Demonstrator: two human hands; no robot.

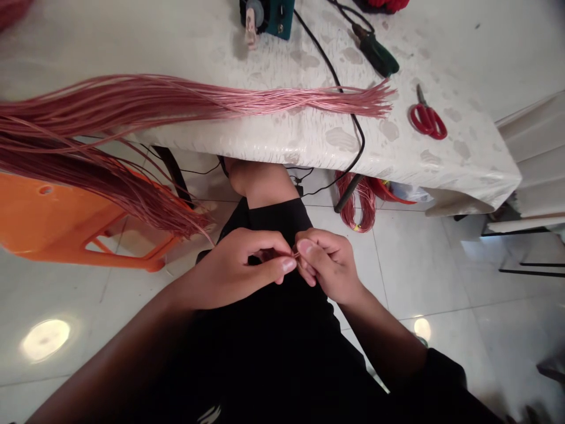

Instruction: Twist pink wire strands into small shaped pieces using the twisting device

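Note:
My left hand (pixel 253 265) and my right hand (pixel 329 262) meet over my lap, thumbs and forefingers pinched. A short bit of thin reddish wire (pixel 296 255) shows between the fingertips of both hands; the rest of it is hidden by my fingers. On the table lies a long bundle of pinkish-red wires (pixel 247 101), its cut ends fanned out to the right. More of these wires hang off the table's edge on the left, over an orange plastic stool (pixel 57 218).
Red-handled scissors (pixel 427 118) and a green-handled tool with a cord (pixel 375 52) rest on the covered table (pixel 468 159). A teal device (pixel 278 17) stands at the back. A black cable (pixel 359 132) loops over the edge. Below hangs a coil of wire (pixel 359 206).

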